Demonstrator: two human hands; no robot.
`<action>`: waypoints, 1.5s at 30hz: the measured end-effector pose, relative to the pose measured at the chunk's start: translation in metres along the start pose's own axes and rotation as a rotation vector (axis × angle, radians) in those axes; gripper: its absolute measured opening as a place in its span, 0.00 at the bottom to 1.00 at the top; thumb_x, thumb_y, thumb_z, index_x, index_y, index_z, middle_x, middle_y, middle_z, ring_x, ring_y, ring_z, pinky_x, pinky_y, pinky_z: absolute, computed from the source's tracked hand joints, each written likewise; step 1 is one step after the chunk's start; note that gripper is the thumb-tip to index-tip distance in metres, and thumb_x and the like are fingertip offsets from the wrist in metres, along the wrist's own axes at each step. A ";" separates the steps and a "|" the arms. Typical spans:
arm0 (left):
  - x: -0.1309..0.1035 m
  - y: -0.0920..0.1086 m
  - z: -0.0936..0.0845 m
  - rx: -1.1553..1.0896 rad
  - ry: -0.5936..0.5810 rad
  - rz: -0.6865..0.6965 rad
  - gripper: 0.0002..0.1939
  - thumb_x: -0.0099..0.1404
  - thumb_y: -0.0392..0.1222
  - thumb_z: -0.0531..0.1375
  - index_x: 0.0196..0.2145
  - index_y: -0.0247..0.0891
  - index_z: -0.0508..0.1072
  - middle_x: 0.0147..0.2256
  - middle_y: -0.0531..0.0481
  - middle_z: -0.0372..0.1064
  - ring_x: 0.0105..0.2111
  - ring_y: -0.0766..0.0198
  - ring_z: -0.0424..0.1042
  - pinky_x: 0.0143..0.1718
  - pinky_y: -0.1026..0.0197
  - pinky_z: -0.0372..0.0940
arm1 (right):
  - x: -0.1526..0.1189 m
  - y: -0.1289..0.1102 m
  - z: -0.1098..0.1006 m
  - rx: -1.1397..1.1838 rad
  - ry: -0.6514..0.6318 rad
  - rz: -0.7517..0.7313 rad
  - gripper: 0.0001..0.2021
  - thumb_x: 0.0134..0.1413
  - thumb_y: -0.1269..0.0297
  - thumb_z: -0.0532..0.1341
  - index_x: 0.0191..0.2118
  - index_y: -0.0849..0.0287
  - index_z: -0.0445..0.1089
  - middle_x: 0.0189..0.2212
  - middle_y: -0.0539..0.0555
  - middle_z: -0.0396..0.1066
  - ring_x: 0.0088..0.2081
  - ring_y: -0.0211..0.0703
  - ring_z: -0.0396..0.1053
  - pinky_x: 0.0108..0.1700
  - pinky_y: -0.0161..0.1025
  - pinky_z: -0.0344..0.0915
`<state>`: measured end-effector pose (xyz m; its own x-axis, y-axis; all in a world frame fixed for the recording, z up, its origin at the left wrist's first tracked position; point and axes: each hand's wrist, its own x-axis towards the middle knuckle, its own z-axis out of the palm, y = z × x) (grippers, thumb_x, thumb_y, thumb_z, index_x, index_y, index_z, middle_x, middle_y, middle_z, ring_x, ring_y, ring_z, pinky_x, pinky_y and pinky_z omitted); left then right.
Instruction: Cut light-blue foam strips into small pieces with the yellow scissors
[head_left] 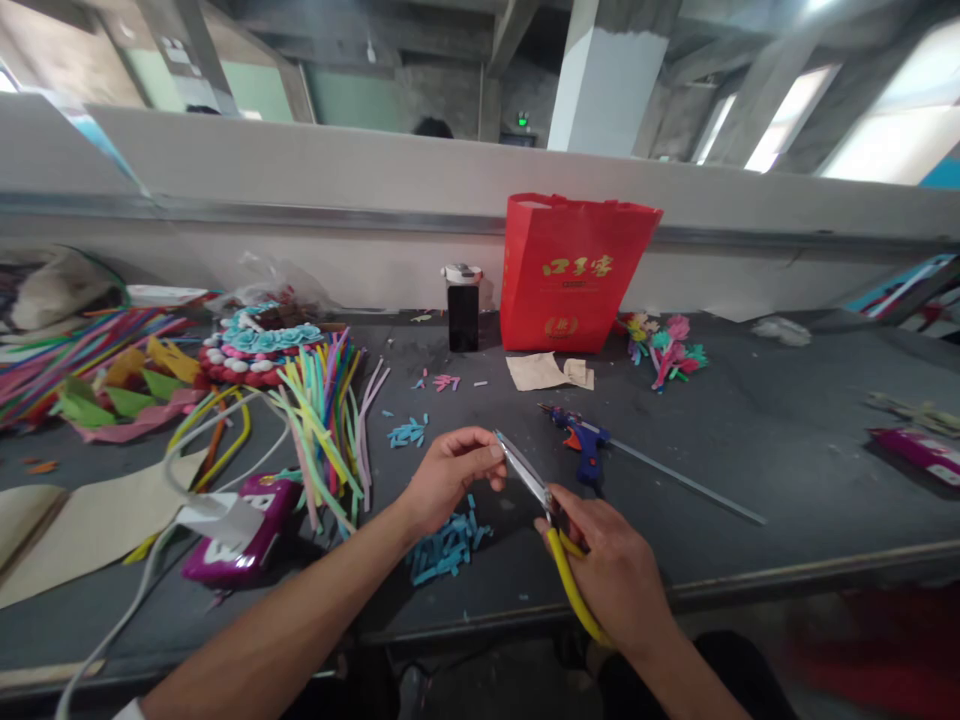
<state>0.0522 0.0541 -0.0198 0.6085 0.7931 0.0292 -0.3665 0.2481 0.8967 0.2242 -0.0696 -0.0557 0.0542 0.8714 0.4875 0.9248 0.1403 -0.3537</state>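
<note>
My right hand point(611, 560) is closed around the yellow handles of a pair of scissors point(527, 473), whose blades point up and left. At the blade tips, my left hand point(461, 470) pinches something small, of which a bit of blue shows at the fingertips; most of it is hidden. Beneath my left hand lies a pile of short blue cut pieces point(448, 545). Farther back sits a smaller heap of light blue pieces point(407, 432). A few pink pieces point(447, 382) lie beyond that.
A blue glue gun point(589, 450) with a long glue stick point(690, 482) lies to the right. Behind stand a red bag point(574, 275) and a dark bottle point(463, 315). Colourful fuzzy stems point(330, 420), a purple pack point(244, 535) and a white cable point(154, 560) occupy the left.
</note>
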 end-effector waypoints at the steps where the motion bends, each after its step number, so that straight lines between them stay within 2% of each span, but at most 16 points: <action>1: 0.000 0.000 0.000 -0.004 -0.003 -0.001 0.07 0.57 0.39 0.67 0.28 0.33 0.74 0.23 0.51 0.71 0.22 0.67 0.70 0.28 0.64 0.65 | 0.000 0.000 0.001 -0.006 0.009 -0.008 0.15 0.59 0.64 0.60 0.51 0.57 0.69 0.25 0.48 0.68 0.29 0.42 0.66 0.33 0.37 0.60; 15: 0.000 -0.005 -0.005 -0.047 -0.020 -0.027 0.07 0.58 0.39 0.66 0.28 0.33 0.73 0.23 0.51 0.71 0.22 0.68 0.70 0.29 0.65 0.64 | -0.005 0.001 0.008 -0.089 0.086 -0.076 0.17 0.63 0.66 0.51 0.52 0.64 0.70 0.27 0.53 0.72 0.29 0.43 0.69 0.33 0.37 0.64; 26: 0.001 -0.004 -0.006 -0.075 -0.030 -0.014 0.08 0.57 0.39 0.67 0.28 0.33 0.73 0.22 0.50 0.71 0.22 0.67 0.70 0.28 0.64 0.65 | -0.008 -0.001 0.011 -0.081 0.050 -0.036 0.16 0.63 0.63 0.53 0.53 0.62 0.70 0.29 0.54 0.73 0.31 0.43 0.70 0.35 0.38 0.64; 33: 0.001 -0.005 -0.005 -0.077 0.016 -0.010 0.08 0.56 0.39 0.68 0.28 0.33 0.73 0.22 0.51 0.71 0.21 0.69 0.69 0.27 0.66 0.63 | -0.001 -0.008 0.007 -0.131 0.043 0.033 0.15 0.61 0.60 0.57 0.51 0.56 0.71 0.29 0.52 0.72 0.32 0.43 0.70 0.32 0.37 0.61; 45: 0.000 -0.005 -0.002 -0.055 -0.003 -0.046 0.10 0.54 0.41 0.68 0.26 0.33 0.72 0.21 0.51 0.70 0.21 0.68 0.68 0.26 0.65 0.63 | 0.005 -0.018 0.008 -0.149 0.056 0.065 0.15 0.61 0.57 0.56 0.49 0.56 0.71 0.29 0.53 0.72 0.31 0.44 0.69 0.31 0.37 0.60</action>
<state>0.0522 0.0541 -0.0254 0.6277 0.7784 -0.0104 -0.3757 0.3146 0.8717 0.2049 -0.0637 -0.0535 0.1327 0.8483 0.5126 0.9639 0.0099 -0.2660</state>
